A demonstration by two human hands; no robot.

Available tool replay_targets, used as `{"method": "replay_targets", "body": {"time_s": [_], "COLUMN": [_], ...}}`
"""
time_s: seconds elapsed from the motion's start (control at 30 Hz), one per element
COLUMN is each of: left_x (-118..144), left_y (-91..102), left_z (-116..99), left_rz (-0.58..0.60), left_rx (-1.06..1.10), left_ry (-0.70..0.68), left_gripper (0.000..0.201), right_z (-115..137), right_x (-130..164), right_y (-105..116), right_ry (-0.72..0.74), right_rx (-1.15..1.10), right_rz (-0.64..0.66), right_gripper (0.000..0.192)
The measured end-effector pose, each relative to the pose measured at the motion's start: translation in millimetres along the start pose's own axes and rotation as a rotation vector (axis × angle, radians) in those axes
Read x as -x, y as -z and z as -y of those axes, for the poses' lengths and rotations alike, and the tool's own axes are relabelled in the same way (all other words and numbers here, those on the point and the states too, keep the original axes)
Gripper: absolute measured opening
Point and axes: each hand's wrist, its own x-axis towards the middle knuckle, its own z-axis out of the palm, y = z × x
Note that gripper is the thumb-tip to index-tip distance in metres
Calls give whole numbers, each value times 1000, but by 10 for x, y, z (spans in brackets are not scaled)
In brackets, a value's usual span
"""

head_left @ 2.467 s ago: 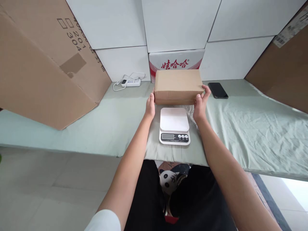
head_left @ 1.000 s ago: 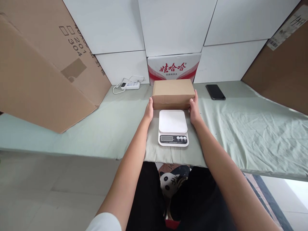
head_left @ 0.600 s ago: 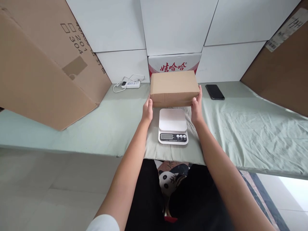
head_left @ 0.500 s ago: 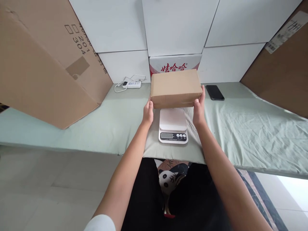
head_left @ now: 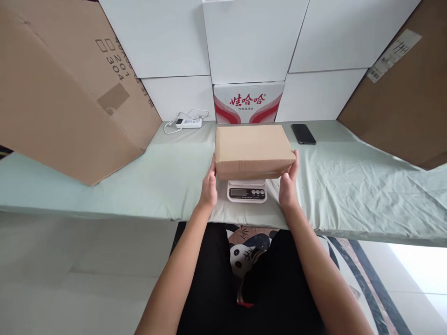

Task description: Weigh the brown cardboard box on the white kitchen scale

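Observation:
A closed brown cardboard box [head_left: 253,144] sits over the white kitchen scale [head_left: 247,191], covering its weighing plate. Whether the box rests fully on the plate I cannot tell. My left hand [head_left: 209,186] presses against the box's left end, thumb up near the front corner. At the right end, my right hand [head_left: 289,181] holds the lower front corner, fingers along the side. The scale's display and its buttons stay visible below the box; no reading can be made out.
A black phone [head_left: 303,134] lies behind and right of the box. A white power strip [head_left: 189,123] with a cable is at the back left. White boxes [head_left: 244,42] form a wall behind, above a red-and-white carton [head_left: 248,104]. Large cardboard sheets [head_left: 63,93] stand at both sides.
Both hands have brought the box down and toward me, over the scale's plate. The red-and-white carton behind is now more exposed. The view has shifted slightly.

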Motion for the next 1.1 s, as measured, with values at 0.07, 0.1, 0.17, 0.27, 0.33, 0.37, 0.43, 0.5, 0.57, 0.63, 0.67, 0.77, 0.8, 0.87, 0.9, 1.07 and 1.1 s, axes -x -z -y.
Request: {"method": "replay_targets", "body": {"time_s": [0.07, 0.1, 0.17, 0.27, 0.33, 0.37, 0.43, 0.5, 0.57, 0.63, 0.67, 0.77, 0.8, 0.87, 0.9, 1.07, 1.1], "left_x": [-6, -11, -18, -16, -12, -10, -7, -7, -8, -11, -12, -17, -18, -20, -21, -51, -72], "left_y": [-2, -5, -8, -6, -2, 0, 4, 7, 10, 11, 12, 11, 11, 7, 4, -22, -22], "left_z": [17, 23, 29, 29, 28, 29, 36, 48, 60, 64, 60, 35, 27, 23, 28, 47, 27], "left_rz": [6, 8, 13, 12, 0, -7, -19, -24, -23, -22, -24, -57, -71, -85, -85, -31, -12], "left_rx": [1, 8, 24, 25, 17, 15, 14, 19, 32, 43, 46, 63, 75, 103, 115, 113, 104], "left_ry": [12, 14, 16, 40, 60, 66, 73, 73, 62, 48, 41, 19, 14, 19, 26, 21, 13], "left_gripper": [94, 93, 92, 92, 92, 92, 92, 93, 91, 89, 88, 88, 89, 89, 89, 86, 87], "right_z": [5, 11, 30, 69, 88, 93, 96, 94, 88, 74, 60, 2, -17, -37, -33, 113, 152], "right_x": [8, 12, 23, 34, 38, 39, 43, 49, 55, 53, 48, 15, 3, -11, -10, 16, -3], "right_y": [4, 1, -11, -35, -48, -53, -59, -64, -69, -65, -59, -20, -4, 17, 19, -21, -24], "right_ry": [5, 11, 21, 15, 5, 0, -6, -7, 1, 13, 20, 30, 27, 22, 22, 25, 28], "right_rx": [9, 11, 24, 51, 63, 68, 77, 83, 83, 85, 85, 69, 59, 40, 35, 116, 137], "right_rz": [0, 1, -3, -13, -16, -16, -16, -20, -25, -33, -39, -108, -133, -147, -130, -59, -60], "right_gripper": [99, 98, 96, 94, 94, 95, 96, 95, 94, 93, 94, 99, 100, 98, 97, 88, 88]}}
